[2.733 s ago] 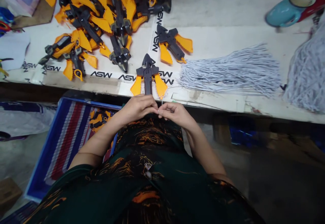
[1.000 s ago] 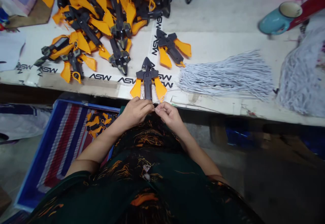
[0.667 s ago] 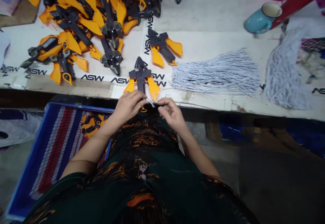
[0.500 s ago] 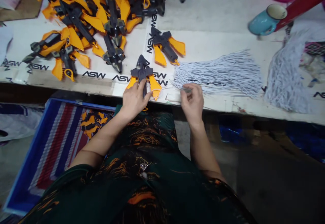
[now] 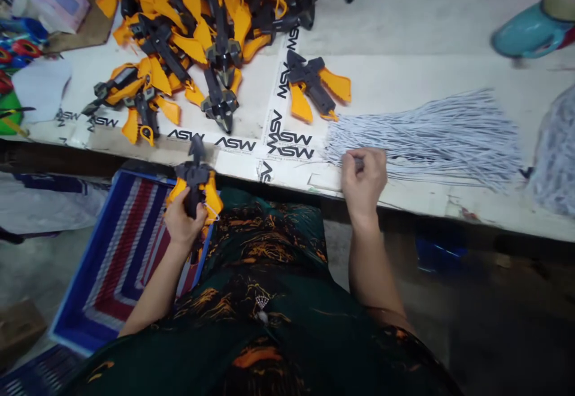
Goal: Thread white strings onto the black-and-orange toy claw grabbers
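Note:
My left hand [image 5: 185, 219] is closed around a winged plastic toy [image 5: 196, 174], dark grey with orange wings and a pointed nose. It is held off the table, over the blue crate's near-table corner, and a thin white string loop hangs at its right wing. My right hand [image 5: 365, 180] is curled by the left end of a bundle of white strings [image 5: 426, 135] on the table. Whatever lies between its fingers is hidden. A second winged toy [image 5: 317, 87] rests just above the string ends.
Many similar toys [image 5: 162, 48] are heaped at the table's back left. Below the table edge, a blue crate [image 5: 85, 276] with a striped lining stands on my left. A turquoise mug [image 5: 523, 30] and another string bunch [image 5: 557, 156] are at the right.
My left hand has lifted the winged toy off the table edge and carried it left over the crate. My right hand has let go of the toy's string and curled up beside the bundle.

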{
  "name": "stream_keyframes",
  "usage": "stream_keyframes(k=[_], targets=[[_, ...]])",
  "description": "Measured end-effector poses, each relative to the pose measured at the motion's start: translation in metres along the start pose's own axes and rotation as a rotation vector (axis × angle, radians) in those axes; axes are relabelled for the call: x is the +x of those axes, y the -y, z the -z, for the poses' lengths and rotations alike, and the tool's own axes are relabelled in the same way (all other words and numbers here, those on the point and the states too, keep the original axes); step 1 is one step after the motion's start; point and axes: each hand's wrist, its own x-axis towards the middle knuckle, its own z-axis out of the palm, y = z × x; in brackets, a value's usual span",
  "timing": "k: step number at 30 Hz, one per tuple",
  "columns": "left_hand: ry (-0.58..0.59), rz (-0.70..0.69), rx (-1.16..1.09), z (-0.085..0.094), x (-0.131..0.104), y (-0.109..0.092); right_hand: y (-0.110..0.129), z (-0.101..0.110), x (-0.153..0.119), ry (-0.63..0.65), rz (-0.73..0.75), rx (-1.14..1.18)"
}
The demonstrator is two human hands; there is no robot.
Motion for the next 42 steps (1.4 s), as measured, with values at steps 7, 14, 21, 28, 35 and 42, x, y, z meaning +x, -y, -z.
stream_keyframes(k=[7, 14, 21, 28, 35, 42], targets=[[0.096, 0.373, 0.313, 0.013, -0.034, 0.064, -0.004, -0.004, -0.004, -0.027, -0.058, -0.01], [-0.099, -0.173, -0.121, -0.006, 0.057, -0.001, -0.002, -0.005, -0.001, -0.014, -0.04, -0.001], [0.12, -0.423, -0.283, -0.037, 0.189, -0.092, 0.003, -0.001, 0.001, -0.034, 0.02, -0.026], [0.145, -0.547, -0.213, -0.046, 0.182, -0.097, 0.007, 0.001, -0.002, -0.146, -0.032, 0.032], [0.164, -0.682, -0.19, -0.031, 0.114, -0.089, 0.006, -0.001, -0.005, -0.135, -0.143, 0.254], [0.179, -0.796, -0.189, -0.034, 0.049, -0.086, 0.015, 0.006, -0.009, -0.156, -0.129, 0.292]])
